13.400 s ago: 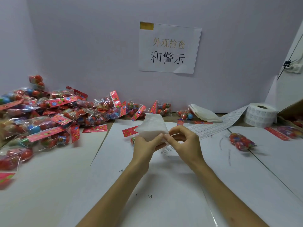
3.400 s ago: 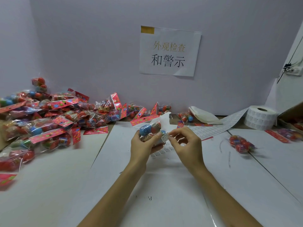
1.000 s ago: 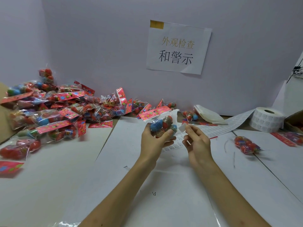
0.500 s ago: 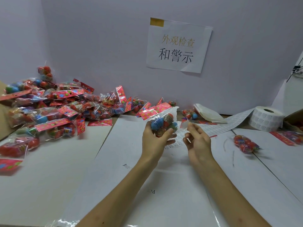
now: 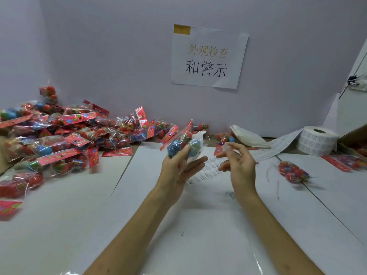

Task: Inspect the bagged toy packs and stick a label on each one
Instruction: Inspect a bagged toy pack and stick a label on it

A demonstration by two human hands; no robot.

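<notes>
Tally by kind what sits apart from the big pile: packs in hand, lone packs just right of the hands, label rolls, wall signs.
Toy pack in the left hand: 1
Lone toy pack on the table: 1
Label roll: 1
Wall sign: 1
Total: 4

Looks like a factory inspection-and-labelling station, boxed in by plain lilac walls (image 5: 109,56). Shown by a printed Chinese sign (image 5: 208,56) (yellow patch at one corner), a heap of bagged toy packs (image 5: 69,135) on the paper-covered bench (image 5: 59,225), and a label roll (image 5: 317,139) trailing its strip beside a carton (image 5: 355,133).
</notes>
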